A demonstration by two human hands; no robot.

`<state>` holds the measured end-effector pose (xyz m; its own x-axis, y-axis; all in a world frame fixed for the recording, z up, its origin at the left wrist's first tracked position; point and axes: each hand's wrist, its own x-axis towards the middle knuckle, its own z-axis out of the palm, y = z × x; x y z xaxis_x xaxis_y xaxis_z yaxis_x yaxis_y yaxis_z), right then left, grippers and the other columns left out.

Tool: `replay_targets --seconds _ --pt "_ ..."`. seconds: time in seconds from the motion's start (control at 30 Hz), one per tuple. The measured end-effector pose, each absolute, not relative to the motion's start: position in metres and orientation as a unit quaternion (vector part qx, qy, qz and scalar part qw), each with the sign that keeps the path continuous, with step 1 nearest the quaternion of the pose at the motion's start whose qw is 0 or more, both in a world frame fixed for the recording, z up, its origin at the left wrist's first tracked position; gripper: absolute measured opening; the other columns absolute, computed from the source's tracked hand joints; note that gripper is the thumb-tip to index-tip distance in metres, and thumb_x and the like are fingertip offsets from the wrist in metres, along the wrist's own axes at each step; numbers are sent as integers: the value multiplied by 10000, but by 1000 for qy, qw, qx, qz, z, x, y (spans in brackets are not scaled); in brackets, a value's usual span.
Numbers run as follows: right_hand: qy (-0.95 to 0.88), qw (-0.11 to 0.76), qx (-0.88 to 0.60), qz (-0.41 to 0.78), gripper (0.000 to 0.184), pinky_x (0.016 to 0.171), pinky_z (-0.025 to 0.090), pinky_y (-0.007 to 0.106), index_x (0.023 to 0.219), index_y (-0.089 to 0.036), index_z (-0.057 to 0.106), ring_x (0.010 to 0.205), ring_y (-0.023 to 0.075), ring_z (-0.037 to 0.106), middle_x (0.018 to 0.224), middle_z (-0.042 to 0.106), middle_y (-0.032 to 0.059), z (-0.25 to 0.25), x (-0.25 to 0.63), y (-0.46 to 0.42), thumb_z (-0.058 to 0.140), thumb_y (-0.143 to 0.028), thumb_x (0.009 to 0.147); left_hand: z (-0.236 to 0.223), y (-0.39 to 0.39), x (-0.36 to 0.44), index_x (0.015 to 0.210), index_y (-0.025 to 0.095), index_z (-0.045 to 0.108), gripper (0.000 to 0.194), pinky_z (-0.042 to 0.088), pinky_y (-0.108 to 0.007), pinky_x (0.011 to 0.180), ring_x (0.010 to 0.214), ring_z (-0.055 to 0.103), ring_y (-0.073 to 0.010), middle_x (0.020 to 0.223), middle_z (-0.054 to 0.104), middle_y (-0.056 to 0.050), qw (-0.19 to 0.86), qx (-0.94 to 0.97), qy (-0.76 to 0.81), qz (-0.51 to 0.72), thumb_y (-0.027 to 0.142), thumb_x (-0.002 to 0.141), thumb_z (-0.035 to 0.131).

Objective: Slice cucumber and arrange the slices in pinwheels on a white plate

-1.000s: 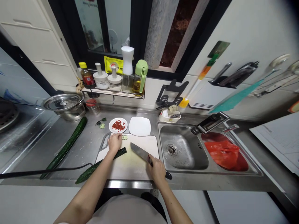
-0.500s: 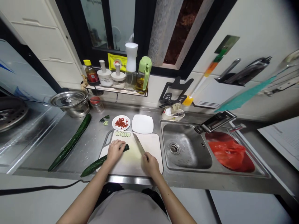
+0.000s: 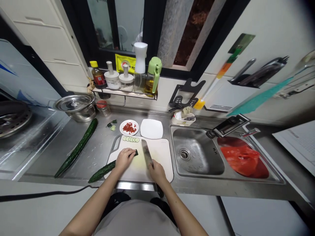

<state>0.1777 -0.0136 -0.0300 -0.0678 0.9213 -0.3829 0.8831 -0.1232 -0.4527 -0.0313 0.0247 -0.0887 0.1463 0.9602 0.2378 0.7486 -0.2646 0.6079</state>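
Note:
On the white cutting board my left hand is closed over a cucumber. Its cut end pokes out just past my fingertips, and its other end lies over the board's left edge. My right hand grips the handle of a kitchen knife, whose blade points away from me, to the right of the cucumber and apart from it. A row of thin cucumber slices lies at the board's back edge. Part of the cucumber is hidden under my left hand.
Behind the board stand a plate of chopped red pieces and a white square plate. A whole cucumber lies left, near cucumber scraps and a lidded steel pot. The sink is on the right.
My left hand sits closer to the cucumber's cut end, so less of it sticks out. The knife blade has turned slightly and shows more of its flat side. The whole view has shifted a little.

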Motion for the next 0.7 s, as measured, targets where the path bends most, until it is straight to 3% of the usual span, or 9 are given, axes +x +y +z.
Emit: replay_targets --seconds 0.2,0.7 --pt "-663 12 -692 286 222 622 277 248 1022 -191 587 835 179 603 931 689 50 -24 173 -16 426 -312 928 -92 22 -31 1029 239 715 265 478 -336 856 945 603 -185 971 705 -39 159 746 576 296 325 933 483" --pt "-686 -14 -667 288 282 679 333 265 1087 -170 577 897 207 628 993 697 96 -19 159 -15 337 -242 958 -95 23 -31 1047 261 709 267 471 -323 827 921 583 -181 956 683 -34 143 753 576 282 320 935 473"
